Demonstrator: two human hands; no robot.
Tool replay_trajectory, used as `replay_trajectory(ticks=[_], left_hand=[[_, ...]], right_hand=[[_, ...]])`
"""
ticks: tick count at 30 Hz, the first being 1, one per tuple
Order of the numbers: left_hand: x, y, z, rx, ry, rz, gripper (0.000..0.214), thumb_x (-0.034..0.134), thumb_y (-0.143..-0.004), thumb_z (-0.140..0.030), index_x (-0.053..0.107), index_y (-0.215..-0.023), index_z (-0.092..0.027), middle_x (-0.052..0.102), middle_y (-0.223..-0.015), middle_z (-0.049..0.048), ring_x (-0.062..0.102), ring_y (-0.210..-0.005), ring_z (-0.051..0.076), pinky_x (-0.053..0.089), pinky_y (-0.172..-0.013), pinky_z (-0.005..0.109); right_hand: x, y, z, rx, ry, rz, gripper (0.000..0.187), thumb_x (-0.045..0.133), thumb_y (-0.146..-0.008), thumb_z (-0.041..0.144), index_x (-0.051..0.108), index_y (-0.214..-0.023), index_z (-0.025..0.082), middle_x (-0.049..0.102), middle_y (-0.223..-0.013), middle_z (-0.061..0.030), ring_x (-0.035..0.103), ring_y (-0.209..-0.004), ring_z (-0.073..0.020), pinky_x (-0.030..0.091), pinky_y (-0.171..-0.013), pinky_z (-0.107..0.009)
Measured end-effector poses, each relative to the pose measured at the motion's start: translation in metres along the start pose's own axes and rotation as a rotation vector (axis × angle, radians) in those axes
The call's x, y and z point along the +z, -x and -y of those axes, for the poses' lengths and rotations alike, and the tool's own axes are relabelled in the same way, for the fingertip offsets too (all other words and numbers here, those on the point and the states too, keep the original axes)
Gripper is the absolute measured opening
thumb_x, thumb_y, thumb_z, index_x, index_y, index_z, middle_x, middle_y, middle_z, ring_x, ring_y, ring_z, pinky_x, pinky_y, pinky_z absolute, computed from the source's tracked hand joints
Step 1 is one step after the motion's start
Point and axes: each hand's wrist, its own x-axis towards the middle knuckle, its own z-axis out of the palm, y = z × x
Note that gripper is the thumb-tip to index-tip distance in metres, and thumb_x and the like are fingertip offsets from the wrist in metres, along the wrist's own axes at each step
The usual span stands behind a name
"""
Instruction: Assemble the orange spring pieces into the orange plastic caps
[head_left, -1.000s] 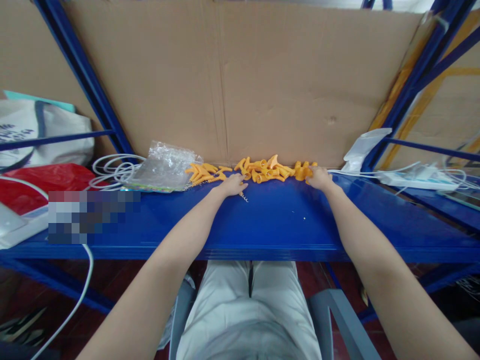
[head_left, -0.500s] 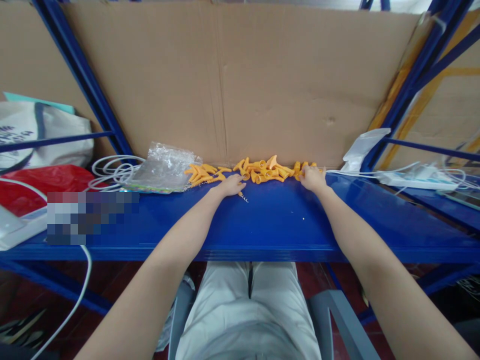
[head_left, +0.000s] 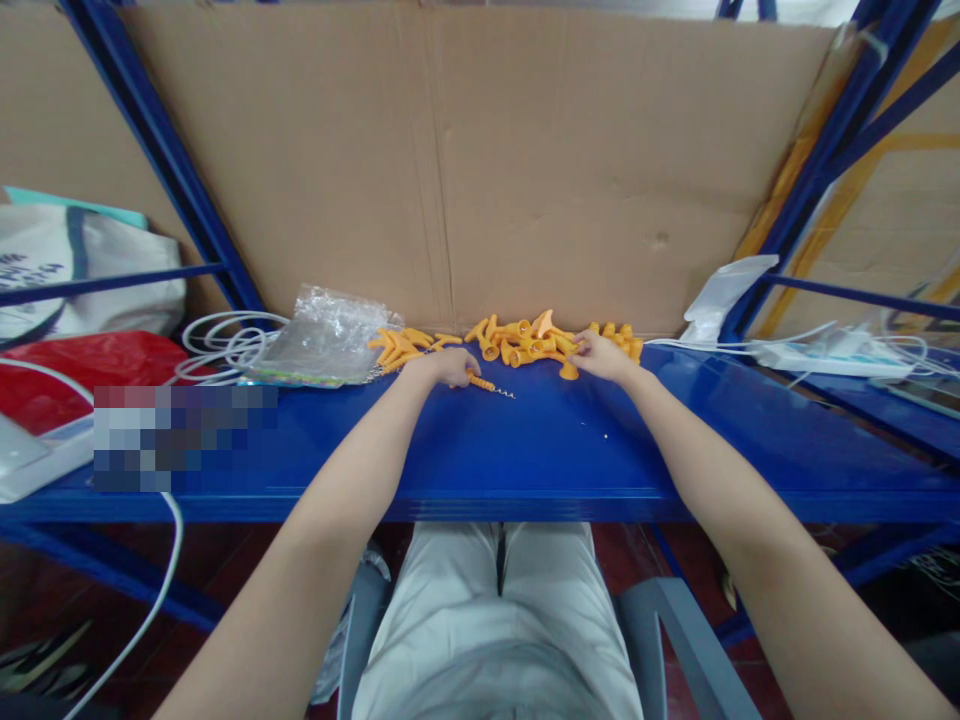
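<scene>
A heap of small orange plastic parts [head_left: 525,340] lies along the back of the blue shelf [head_left: 540,450], against the cardboard wall. My left hand [head_left: 444,366] is closed on an orange handle with a metal corkscrew spiral [head_left: 491,386] sticking out to the right, resting on the shelf. My right hand [head_left: 600,356] reaches into the heap and pinches one orange cap [head_left: 568,371] at its front edge. More orange pieces [head_left: 405,348] lie to the left of my left hand.
A crumpled clear plastic bag [head_left: 330,335] and coiled white cable [head_left: 225,345] lie at the left. A red bag [head_left: 90,365] and a white tote [head_left: 75,270] sit further left. A white power strip [head_left: 825,357] with cables lies at the right. Blue rack posts flank both sides.
My left hand pulled back and left, closing on the corkscrew piece and turning it sideways. My right hand moved left along the heap and pinched an orange cap.
</scene>
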Motion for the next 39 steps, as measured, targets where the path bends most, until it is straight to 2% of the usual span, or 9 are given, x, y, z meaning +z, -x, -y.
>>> replay_trajectory(ticks=[3, 5, 8, 11, 17, 24, 29, 34, 39], left_hand=[[0.003, -0.001, -0.007, 0.05, 0.018, -0.057, 0.043, 0.063, -0.072, -0.013, 0.078, -0.111, -0.023, 0.081, -0.102, 0.0005, 0.073, -0.088, 0.016, 0.052, -0.076, 0.018], [0.006, -0.003, -0.011, 0.096, 0.011, -0.138, 0.037, 0.061, -0.076, -0.016, 0.078, -0.108, -0.022, 0.08, -0.1, 0.0009, 0.072, -0.089, 0.016, 0.052, -0.078, 0.02], [0.009, -0.004, -0.016, 0.11, -0.001, -0.242, 0.032, 0.059, -0.08, -0.02, 0.078, -0.106, -0.019, 0.08, -0.101, 0.0045, 0.072, -0.093, 0.02, 0.052, -0.082, 0.024], [0.009, -0.002, -0.02, 0.103, 0.021, -0.273, 0.033, 0.058, -0.084, -0.024, 0.077, -0.109, -0.017, 0.08, -0.098, 0.0059, 0.072, -0.092, 0.021, 0.052, -0.084, 0.026], [0.006, 0.003, -0.023, 0.072, 0.056, -0.275, 0.036, 0.059, -0.082, -0.025, 0.077, -0.113, -0.016, 0.08, -0.096, 0.0069, 0.073, -0.089, 0.022, 0.052, -0.082, 0.027], [0.008, 0.002, -0.02, 0.004, 0.075, -0.314, 0.036, 0.062, -0.082, -0.03, 0.077, -0.112, -0.02, 0.079, -0.095, 0.0058, 0.073, -0.092, 0.023, 0.051, -0.082, 0.029], [0.006, 0.005, -0.034, 0.004, 0.055, -0.359, 0.033, 0.057, -0.088, -0.029, 0.072, -0.116, -0.018, 0.078, -0.104, 0.0086, 0.072, -0.097, 0.024, 0.051, -0.083, 0.03], [0.009, 0.011, -0.046, 0.024, -0.016, -0.377, 0.027, 0.056, -0.092, -0.026, 0.069, -0.113, -0.017, 0.077, -0.109, 0.0096, 0.072, -0.102, 0.026, 0.051, -0.086, 0.03], [0.012, 0.009, -0.043, 0.032, -0.014, -0.444, 0.03, 0.059, -0.091, -0.028, 0.067, -0.119, -0.019, 0.074, -0.122, 0.0105, 0.069, -0.113, 0.027, 0.051, -0.09, 0.032]], right_hand=[[0.008, 0.0, 0.003, -0.118, -0.028, 0.155, 0.016, 0.069, -0.085, 0.035, 0.064, -0.083, 0.019, 0.07, -0.081, -0.0051, 0.067, -0.077, -0.023, 0.054, -0.076, -0.037], [0.01, 0.001, 0.006, -0.145, -0.007, 0.194, 0.018, 0.072, -0.082, 0.035, 0.063, -0.079, 0.02, 0.068, -0.078, -0.0037, 0.066, -0.075, -0.0227, 0.055, -0.075, -0.037], [0.013, 0.003, 0.013, -0.146, 0.023, 0.116, 0.013, 0.07, -0.078, 0.023, 0.066, -0.09, 0.018, 0.071, -0.089, -0.0063, 0.068, -0.083, -0.0242, 0.056, -0.081, -0.039], [0.015, 0.005, 0.021, -0.213, 0.052, 0.037, 0.031, 0.064, -0.073, 0.008, 0.067, -0.103, 0.017, 0.072, -0.104, -0.0089, 0.068, -0.095, -0.0258, 0.055, -0.089, -0.039], [0.02, 0.007, 0.033, -0.35, 0.06, 0.037, 0.039, 0.06, -0.074, 0.004, 0.07, -0.11, 0.017, 0.072, -0.113, -0.0104, 0.067, -0.107, -0.0275, 0.053, -0.096, -0.04], [0.016, 0.01, 0.037, -0.383, 0.009, 0.05, 0.035, 0.066, -0.082, 0.017, 0.073, -0.117, 0.02, 0.074, -0.121, -0.0119, 0.067, -0.115, -0.0308, 0.052, -0.102, -0.048], [0.014, 0.014, 0.045, -0.419, -0.064, 0.033, 0.034, 0.065, -0.087, 0.019, 0.074, -0.12, 0.018, 0.073, -0.128, -0.0145, 0.065, -0.123, -0.0326, 0.048, -0.109, -0.054], [0.014, 0.017, 0.052, -0.402, -0.142, 0.036, 0.029, 0.063, -0.089, 0.018, 0.077, -0.115, 0.018, 0.075, -0.125, -0.0135, 0.067, -0.12, -0.0312, 0.047, -0.111, -0.053], [0.018, 0.016, 0.052, -0.314, -0.273, 0.027, 0.025, 0.065, -0.091, 0.024, 0.077, -0.112, 0.02, 0.076, -0.118, -0.0096, 0.07, -0.112, -0.0286, 0.053, -0.104, -0.05]])
